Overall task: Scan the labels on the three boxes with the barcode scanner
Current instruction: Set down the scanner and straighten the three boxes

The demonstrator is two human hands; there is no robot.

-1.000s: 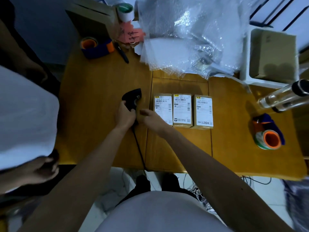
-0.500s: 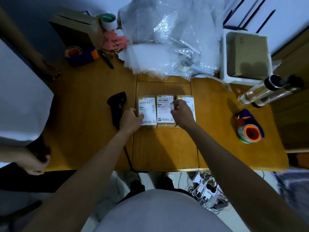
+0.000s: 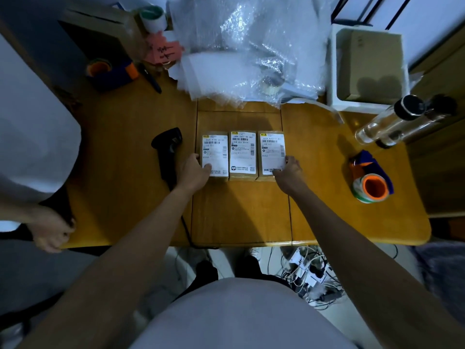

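Three small cardboard boxes with white shipping labels lie side by side on the wooden table (image 3: 239, 212): the left box (image 3: 215, 152), the middle box (image 3: 242, 153) and the right box (image 3: 272, 151). My left hand (image 3: 192, 172) touches the near left corner of the left box. My right hand (image 3: 289, 173) touches the near right corner of the right box. Neither hand lifts a box. The black barcode scanner (image 3: 167, 153) lies flat on the table just left of my left hand, its cable running toward the near table edge.
Bubble wrap (image 3: 251, 46) is heaped at the back. A white bin with a box (image 3: 367, 69) and two clear bottles (image 3: 392, 122) stand at the right. Tape dispensers sit at right (image 3: 371, 180) and back left (image 3: 110, 71). Another person's hand (image 3: 51, 230) rests at the left edge.
My left hand let go of the scanner, which now lies on the table. Both hands moved to the outer corners of the box row.
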